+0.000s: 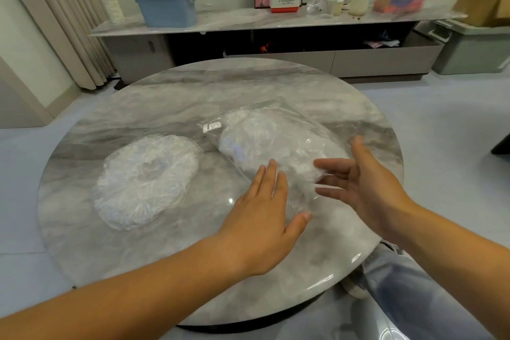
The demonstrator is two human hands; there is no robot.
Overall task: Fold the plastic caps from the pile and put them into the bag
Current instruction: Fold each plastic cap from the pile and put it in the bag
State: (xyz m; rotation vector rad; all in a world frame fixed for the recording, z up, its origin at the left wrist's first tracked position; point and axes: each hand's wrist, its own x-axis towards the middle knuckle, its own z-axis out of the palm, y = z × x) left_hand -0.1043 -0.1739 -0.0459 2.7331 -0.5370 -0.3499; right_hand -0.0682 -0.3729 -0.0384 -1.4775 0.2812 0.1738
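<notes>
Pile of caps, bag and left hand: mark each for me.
pile of caps (146, 179), head view, crinkled top.
bag (212, 127), head view, flat left corner.
left hand (263, 218), head view, back of hand.

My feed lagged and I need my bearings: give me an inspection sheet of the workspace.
Surface: round marble table, glossy.
Job's things: pile of plastic caps on the table's left; clear bag, already holding caps, to its right.
Clutter: nothing seen on the table.
Hands: left hand and right hand both open, fingers straight, at the bag's near end; contact unclear.
Cables: nothing seen.
Surroundings: sideboard with blue bin, paper cups and Panasonic box; curtain at left; grey bin at right.
</notes>
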